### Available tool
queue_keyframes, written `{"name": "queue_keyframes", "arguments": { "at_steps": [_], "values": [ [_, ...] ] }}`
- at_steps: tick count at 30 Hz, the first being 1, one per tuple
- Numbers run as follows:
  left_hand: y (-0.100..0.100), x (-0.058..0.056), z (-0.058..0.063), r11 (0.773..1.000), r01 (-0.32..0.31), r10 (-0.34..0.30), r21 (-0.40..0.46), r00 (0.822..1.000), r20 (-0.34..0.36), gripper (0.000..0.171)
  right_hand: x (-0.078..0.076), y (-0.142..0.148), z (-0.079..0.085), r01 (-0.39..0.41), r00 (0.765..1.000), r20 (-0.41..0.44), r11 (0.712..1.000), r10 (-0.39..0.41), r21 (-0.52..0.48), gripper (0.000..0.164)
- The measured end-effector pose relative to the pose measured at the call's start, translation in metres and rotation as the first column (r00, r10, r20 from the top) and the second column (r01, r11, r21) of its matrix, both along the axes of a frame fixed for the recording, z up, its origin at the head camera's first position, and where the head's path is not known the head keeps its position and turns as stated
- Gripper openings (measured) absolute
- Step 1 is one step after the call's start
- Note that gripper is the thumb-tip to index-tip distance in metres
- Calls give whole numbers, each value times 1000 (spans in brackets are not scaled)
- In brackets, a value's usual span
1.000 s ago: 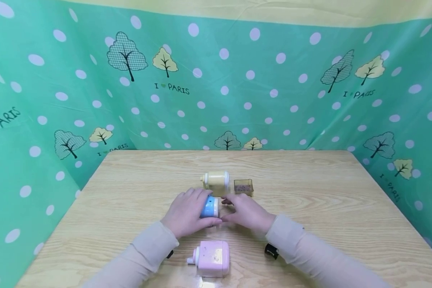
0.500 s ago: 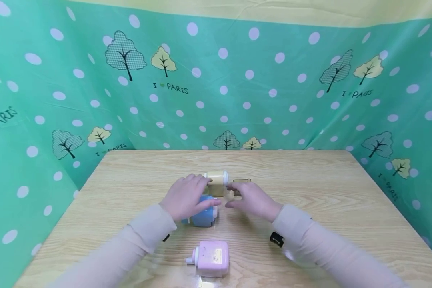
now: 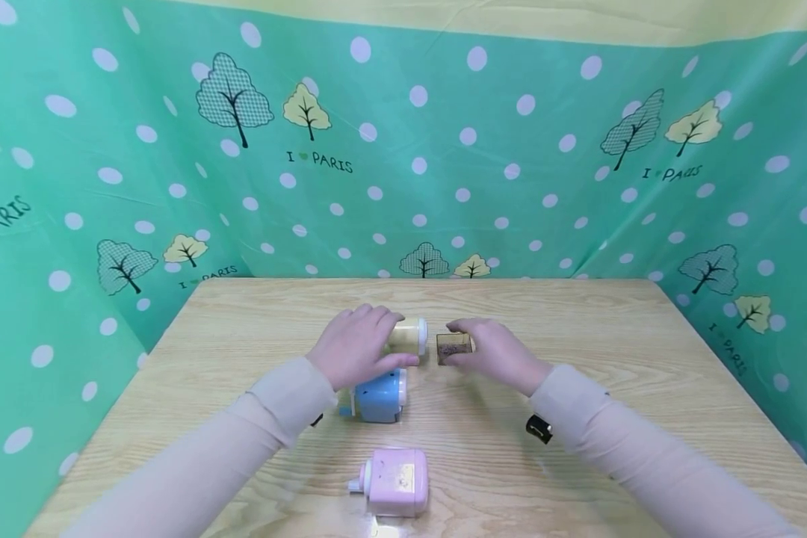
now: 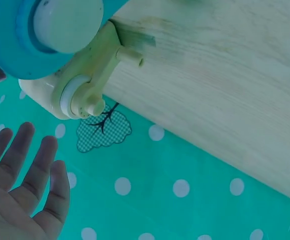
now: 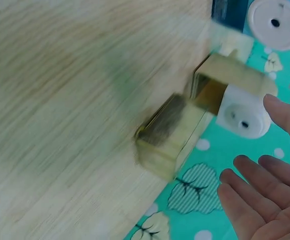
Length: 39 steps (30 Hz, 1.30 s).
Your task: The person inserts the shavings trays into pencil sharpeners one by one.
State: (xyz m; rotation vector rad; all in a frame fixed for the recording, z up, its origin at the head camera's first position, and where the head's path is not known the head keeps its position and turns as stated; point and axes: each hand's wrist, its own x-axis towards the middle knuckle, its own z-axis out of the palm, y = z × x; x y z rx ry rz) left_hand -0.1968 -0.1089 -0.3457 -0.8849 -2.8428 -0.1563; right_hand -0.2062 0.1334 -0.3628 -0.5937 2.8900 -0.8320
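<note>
A yellow crank pencil sharpener [image 3: 409,338] stands on the table, with its drawer slot hollow in the right wrist view. My left hand [image 3: 356,347] reaches over its left side; the left wrist view shows the fingers loosely spread, apart from the sharpener. Just to the right sits its small see-through drawer [image 5: 157,157], holding dark shavings. Around that drawer my right hand [image 3: 494,353] hovers with thumb and fingers parted, and in the right wrist view they are clear of it. Nearer me stands a blue crank pencil sharpener [image 3: 379,400], partly beneath my left hand and wrist.
A pink crank pencil sharpener [image 3: 398,480] stands closest to me. The wooden table [image 3: 612,388] ends at a green polka-dot cloth [image 3: 511,194] behind and on both sides. A black strap piece [image 3: 539,429] shows under the right sleeve.
My left hand has let go of the blue sharpener and moved away from me to the yellow one. My right hand has moved right and forward to the drawer.
</note>
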Motion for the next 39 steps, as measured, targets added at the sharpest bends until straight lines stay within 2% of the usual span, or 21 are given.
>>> {"name": "queue_keyframes", "arguments": {
  "at_steps": [6, 17, 27, 33, 39],
  "values": [
    [3, -4, 0, 1000, 7, -7, -11, 1000, -27, 79, -9, 13, -10, 17, 1000, 0, 1000, -17, 8, 66],
    [8, -15, -2, 999, 18, -18, -27, 1000, -22, 82, -20, 25, -27, 62, 996, 58, 998, -62, 6, 69],
    [17, -27, -4, 998, 4, -2, -61, 1000, 30, 87, -30, 33, -43, 82, 992, 102, 997, -80, -12, 74],
    [20, -34, -3, 992, -13, 21, -122, 998, 65, 94, -33, 33, -46, 73, 989, 129, 997, -67, -41, 75],
    [21, -42, -6, 986, -45, 63, -161, 992, 106, 100, -34, 33, -48, 47, 991, 127, 998, -43, -29, 70]
  ]
}}
